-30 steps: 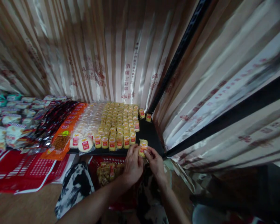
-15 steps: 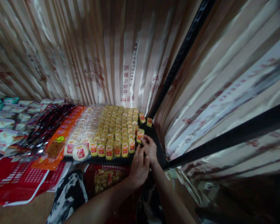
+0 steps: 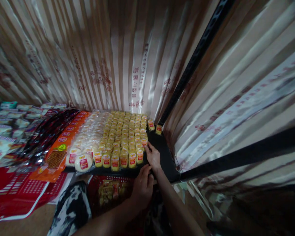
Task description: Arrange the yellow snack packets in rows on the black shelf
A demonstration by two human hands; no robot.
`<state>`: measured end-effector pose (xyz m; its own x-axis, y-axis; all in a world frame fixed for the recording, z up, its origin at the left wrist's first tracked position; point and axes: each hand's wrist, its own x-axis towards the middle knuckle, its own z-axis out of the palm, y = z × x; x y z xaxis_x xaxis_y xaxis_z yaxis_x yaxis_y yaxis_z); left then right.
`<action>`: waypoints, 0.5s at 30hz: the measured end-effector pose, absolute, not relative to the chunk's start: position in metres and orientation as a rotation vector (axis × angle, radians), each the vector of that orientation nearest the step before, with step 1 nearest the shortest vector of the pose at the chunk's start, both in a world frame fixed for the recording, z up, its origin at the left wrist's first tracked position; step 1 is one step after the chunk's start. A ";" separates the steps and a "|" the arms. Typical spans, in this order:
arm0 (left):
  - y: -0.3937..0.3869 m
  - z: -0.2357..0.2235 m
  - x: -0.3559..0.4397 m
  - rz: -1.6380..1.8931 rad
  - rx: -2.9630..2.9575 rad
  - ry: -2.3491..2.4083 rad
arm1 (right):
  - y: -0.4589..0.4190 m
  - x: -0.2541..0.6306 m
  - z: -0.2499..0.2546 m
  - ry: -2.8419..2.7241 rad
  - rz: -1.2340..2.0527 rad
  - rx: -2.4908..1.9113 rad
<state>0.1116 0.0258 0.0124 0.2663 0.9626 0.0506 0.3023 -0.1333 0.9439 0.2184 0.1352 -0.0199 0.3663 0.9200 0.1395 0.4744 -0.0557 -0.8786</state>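
My right hand (image 3: 153, 159) reaches over the black shelf. Its fingertips are closed on a small yellow wrapped cake (image 3: 144, 140) with a red label, which stands at the right side of the block of like cakes (image 3: 123, 141). Below it, by the shelf's front edge, is my left hand (image 3: 143, 185). Its fingers are curled together, and what they hold, if anything, is hidden. Two more wrapped cakes, one left (image 3: 150, 125) and one right (image 3: 158, 129), stand at the back corner by the post.
A bare strip of black shelf (image 3: 163, 154) lies right of the cakes. To the left are round white packets (image 3: 83, 162), an orange snack bag (image 3: 56, 157) and dark packets (image 3: 48, 134). A red basket (image 3: 93, 183) with yellow packets sits below. A black post (image 3: 186, 77) rises before the curtain.
The wrapped cake has moved from between both hands, up and back onto the shelf against the right side of the block. My right hand followed it; my left hand drew away from it.
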 end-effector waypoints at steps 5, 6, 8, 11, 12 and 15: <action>0.013 0.023 0.101 0.794 1.580 1.170 | 0.132 0.212 -0.019 -1.350 0.406 -1.673; 0.010 0.023 0.099 0.777 1.572 1.173 | 0.132 0.211 -0.019 -1.352 0.392 -1.681; 0.005 0.022 0.096 0.747 1.560 1.185 | 0.132 0.209 -0.019 -1.341 0.387 -1.717; -0.001 0.016 0.093 0.717 1.541 1.190 | 0.133 0.206 -0.019 -1.321 0.381 -1.753; -0.003 0.014 0.092 0.711 1.541 1.181 | 0.134 0.206 -0.019 -1.319 0.380 -1.750; -0.006 0.011 0.090 0.714 1.558 1.161 | 0.134 0.205 -0.018 -1.317 0.392 -1.740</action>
